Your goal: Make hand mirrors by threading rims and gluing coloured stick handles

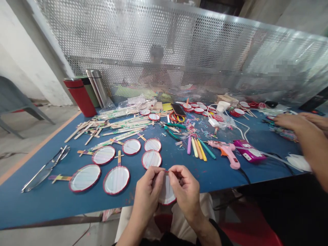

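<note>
My left hand [148, 188] and my right hand [186, 191] pinch the top edge of a white round disc with a red rim [166, 193], and my fingertips meet over a fine red strand there. The disc hangs between my hands, partly hidden by them. Just beyond lie several similar red-rimmed discs strung with thread, such as one [116, 180] on a wooden stick handle. On the blue table [38, 205], a heap of wooden craft sticks [120, 128] sits farther off.
A pink glue gun [227, 153] and coloured glue sticks [197, 148] lie to the right. A co-worker's hands [289, 121] rest at the right table edge. Metal scissors [46, 169] lie at the left. Flasks [79, 97] stand before a perforated metal screen [179, 44].
</note>
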The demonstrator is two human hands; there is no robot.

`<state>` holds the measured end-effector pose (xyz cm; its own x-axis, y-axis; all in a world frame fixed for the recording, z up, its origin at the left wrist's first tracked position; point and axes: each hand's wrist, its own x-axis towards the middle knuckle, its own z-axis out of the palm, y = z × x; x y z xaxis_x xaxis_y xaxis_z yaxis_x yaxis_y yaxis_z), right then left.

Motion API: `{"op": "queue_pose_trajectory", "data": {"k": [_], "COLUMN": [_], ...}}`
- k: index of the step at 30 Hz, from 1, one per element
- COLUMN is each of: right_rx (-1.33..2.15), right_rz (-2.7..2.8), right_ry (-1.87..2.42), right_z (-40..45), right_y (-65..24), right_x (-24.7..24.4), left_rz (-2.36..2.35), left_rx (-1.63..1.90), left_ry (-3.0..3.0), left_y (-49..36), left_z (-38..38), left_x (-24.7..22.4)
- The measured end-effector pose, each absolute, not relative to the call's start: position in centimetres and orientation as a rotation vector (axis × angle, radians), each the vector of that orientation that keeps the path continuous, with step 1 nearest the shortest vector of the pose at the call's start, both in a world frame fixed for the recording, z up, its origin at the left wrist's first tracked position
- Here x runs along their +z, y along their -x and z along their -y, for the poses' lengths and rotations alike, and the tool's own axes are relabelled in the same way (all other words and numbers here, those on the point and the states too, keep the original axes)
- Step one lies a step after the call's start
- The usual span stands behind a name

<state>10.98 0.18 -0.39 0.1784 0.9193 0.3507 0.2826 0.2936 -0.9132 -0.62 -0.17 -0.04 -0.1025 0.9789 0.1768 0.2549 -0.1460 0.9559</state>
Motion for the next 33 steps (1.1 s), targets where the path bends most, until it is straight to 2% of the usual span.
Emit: {"op": "queue_pose_trajectory", "data": {"k": [14, 33], "right_rx": [0.838, 0.818], "right_rz": [1.266, 1.404], "right_ry": [1.143, 1.114], "right_z": [-0.01, 0.12], "right_y": [-11.13, -11.0], "right_x": [-0.7, -0.43], "left_rz": [-1.419, -1.374], "left_rx": [1.312, 1.221], "left_ry": [-1.399, -1.503], "left_y": [0.48, 0.92], "left_z": [0.29, 0.0], "left_x": [0.15, 0.01]}}
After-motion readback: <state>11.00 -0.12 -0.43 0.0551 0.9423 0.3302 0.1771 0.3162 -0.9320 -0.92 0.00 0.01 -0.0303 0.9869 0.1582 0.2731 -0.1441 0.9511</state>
